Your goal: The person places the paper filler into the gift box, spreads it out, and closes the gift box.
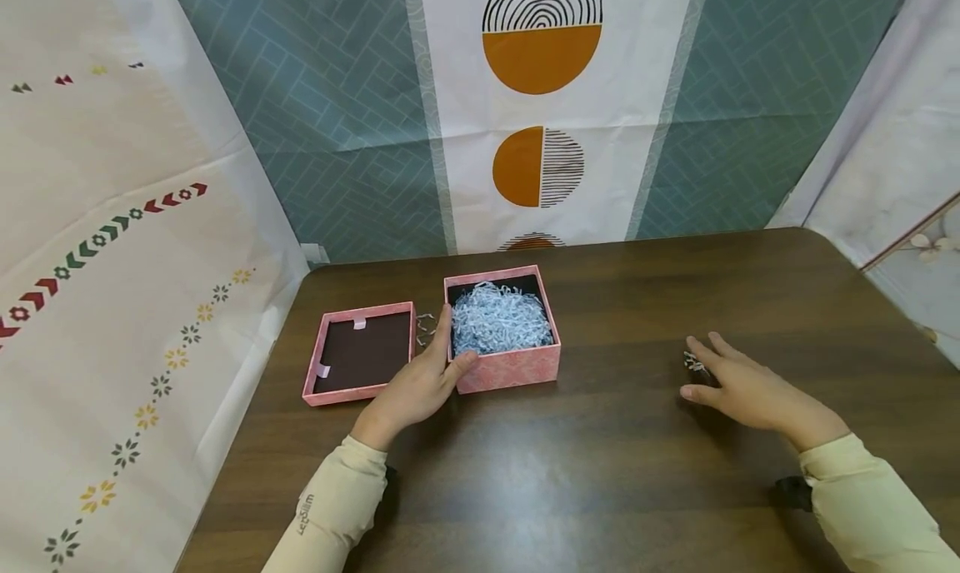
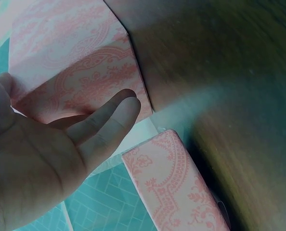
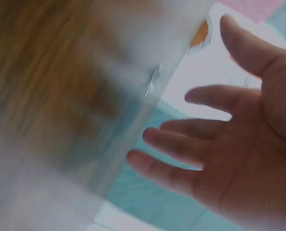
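Note:
A pink patterned box [image 1: 517, 369] stands on the table, filled with pale blue shredded paper [image 1: 498, 319]. My left hand [image 1: 420, 381] rests against its left side, the thumb by the front corner. In the left wrist view the fingers [image 2: 109, 120] lie fairly straight along the patterned wall. Far to the right, my right hand [image 1: 750, 390] is spread above the table with nothing gripped. Just by its fingers lies a small silvery thing [image 1: 693, 361], partly hidden; its kind is unclear. The right wrist view shows that shiny piece [image 3: 152, 82] apart from the fingertips.
Left of the box lies its pink-rimmed lid [image 1: 367, 352], dark inside facing up, with two pale tabs. A thin silvery item [image 1: 424, 327] sits between lid and box. Patterned cloth [image 1: 352, 123] hangs behind the brown wooden table [image 1: 615, 473].

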Motion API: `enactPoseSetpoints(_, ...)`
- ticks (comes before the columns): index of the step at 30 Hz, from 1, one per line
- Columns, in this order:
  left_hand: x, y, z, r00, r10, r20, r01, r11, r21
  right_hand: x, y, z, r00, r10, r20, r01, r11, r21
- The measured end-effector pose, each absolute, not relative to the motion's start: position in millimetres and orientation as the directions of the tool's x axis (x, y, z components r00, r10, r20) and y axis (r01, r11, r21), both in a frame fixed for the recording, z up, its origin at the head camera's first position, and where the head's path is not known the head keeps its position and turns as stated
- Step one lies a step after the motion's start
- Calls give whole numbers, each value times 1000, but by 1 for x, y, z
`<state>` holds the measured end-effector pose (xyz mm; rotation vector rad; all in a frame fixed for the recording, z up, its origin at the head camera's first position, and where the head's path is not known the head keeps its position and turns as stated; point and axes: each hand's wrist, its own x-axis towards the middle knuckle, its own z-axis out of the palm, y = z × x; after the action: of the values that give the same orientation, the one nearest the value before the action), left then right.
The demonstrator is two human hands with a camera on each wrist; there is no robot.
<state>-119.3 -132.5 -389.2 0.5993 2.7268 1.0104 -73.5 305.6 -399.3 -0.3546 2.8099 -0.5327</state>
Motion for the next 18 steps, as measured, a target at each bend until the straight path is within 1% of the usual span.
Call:
enactPoseSetpoints(3,-119,-133,-390,-903,428,-19,314,691,651,-83,320,-402,-947,-300,-118,-220,870,-441)
enactPoseSetpoints(8,-120,-133,-391,-904,428,-21,313,693,650,-98,326,-409,-933,-358,-44,-299,836,-460)
enactPoseSetpoints(13,-121,-133,-391,-904,428,-19,312,689,654,-108,319,-414,-905,-426,10,-397,835,-381)
enactPoseSetpoints(18,-122,-133,-392,-902,432,-14,320,688,652,-111,313,-415,-904,-427,17,-410,854,-319)
